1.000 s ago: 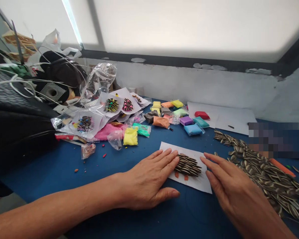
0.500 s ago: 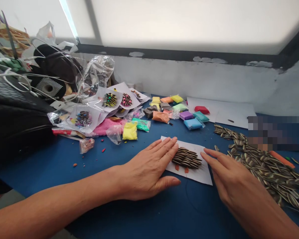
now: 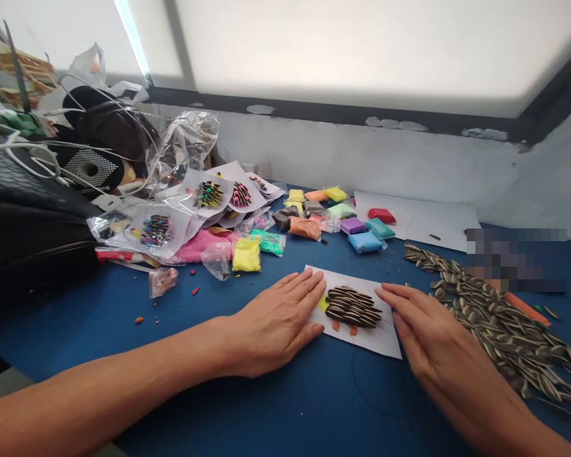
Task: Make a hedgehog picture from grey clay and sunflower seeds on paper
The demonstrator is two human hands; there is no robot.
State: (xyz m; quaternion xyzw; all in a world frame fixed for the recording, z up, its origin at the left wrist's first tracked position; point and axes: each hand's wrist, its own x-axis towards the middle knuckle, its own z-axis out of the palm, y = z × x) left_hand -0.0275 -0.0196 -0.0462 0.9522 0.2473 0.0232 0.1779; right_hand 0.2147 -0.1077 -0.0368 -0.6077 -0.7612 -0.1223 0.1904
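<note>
A white paper card (image 3: pixel 383 341) lies on the blue table between my hands. On it sits a cluster of striped sunflower seeds (image 3: pixel 353 307) laid in overlapping rows, with two small orange clay pieces (image 3: pixel 353 331) below and a bit of yellow clay (image 3: pixel 322 303) at its left end. My left hand (image 3: pixel 278 324) rests flat with its fingertips over the card's left edge, open and holding nothing. At the card's right edge, my right hand (image 3: pixel 431 336) touches with its fingertips, fingers stretched out and open.
A long heap of loose sunflower seeds (image 3: pixel 499 330) spreads at the right. Behind the card lie several coloured clay packets (image 3: pixel 365 242) and a white sheet (image 3: pixel 421 219). Finished seed-decorated cards (image 3: pixel 209 194) in plastic, a yellow packet (image 3: pixel 246 254) and a black spool (image 3: pixel 91 169) crowd the left.
My left hand has slid left off the seed cluster, uncovering its left end and the yellow clay. My right hand stays at the card's right edge. The view has shifted slightly.
</note>
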